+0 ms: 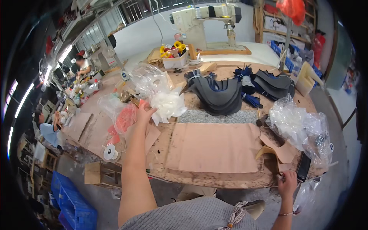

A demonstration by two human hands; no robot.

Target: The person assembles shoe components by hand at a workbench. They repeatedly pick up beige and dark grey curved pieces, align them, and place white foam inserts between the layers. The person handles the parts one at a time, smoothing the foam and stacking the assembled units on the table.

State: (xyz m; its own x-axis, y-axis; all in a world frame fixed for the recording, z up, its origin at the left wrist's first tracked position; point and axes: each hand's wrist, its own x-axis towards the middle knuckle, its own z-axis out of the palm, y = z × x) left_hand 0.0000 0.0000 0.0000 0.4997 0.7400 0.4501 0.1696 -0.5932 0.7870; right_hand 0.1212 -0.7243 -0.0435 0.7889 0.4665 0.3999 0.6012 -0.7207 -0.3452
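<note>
- Blue crate point(78, 205): on the floor, beyond the left side of the worktable point(165, 163).
- White spool point(110, 152): near the table's front edge, to the left of the left forearm.
- Red plastic bag point(125, 117): crumpled on the table, directly beside the left hand, on its left; clear film lies around it.
- Left hand point(145, 114): extended over the table at the end of a straightened arm, fingers at the red material. Whether the fingers are closed on it cannot be told.
- White plastic bag point(168, 104): crumpled, just to the right of the left hand.
- Pinkish-tan sheet point(216, 147): flat on the table, between the two hands.
- Dark grey curved pieces point(216, 96): stacked behind the sheet, well apart from both hands.
- Hammer point(262, 121): behind the curved tan pieces, near the sheet's far right corner.
- Curved tan pieces point(281, 150): to the right of the sheet, directly beyond the right hand.
- Right hand point(287, 184): at the table's front edge, fingers bent, well apart from the left hand. Its grip on the nearest tan piece cannot be told.
- Smartphone point(304, 167): dark screen, just to the right of the right hand.
</note>
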